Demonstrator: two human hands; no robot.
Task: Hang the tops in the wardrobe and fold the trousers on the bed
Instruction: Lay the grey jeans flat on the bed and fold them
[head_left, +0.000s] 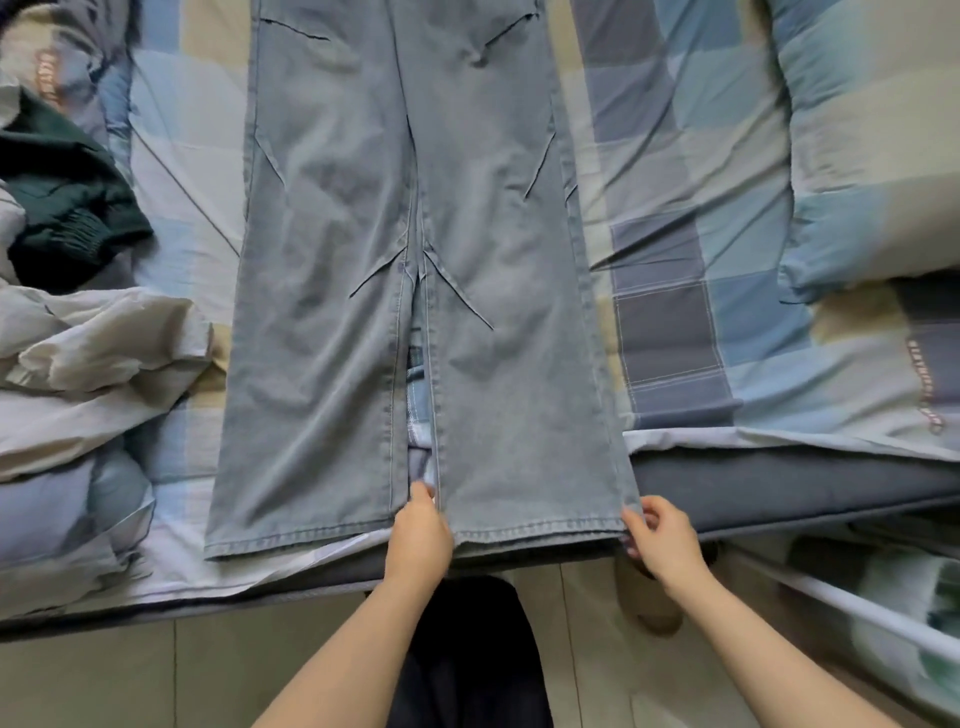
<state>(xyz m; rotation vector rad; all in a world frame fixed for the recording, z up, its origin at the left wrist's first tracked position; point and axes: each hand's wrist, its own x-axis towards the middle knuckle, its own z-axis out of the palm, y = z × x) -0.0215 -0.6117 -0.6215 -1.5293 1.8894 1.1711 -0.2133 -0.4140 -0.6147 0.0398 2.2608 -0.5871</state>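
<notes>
Pinching the jeans (415, 260) hem: left hand (421, 530), right hand (662, 535).

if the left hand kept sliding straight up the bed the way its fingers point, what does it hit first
Likely the plaid cloth showing in the gap between the legs of the jeans; the left hand points into that gap from the hem.

Folded checked duvet (872, 156) far right, white rail (857, 613) btm right
</notes>
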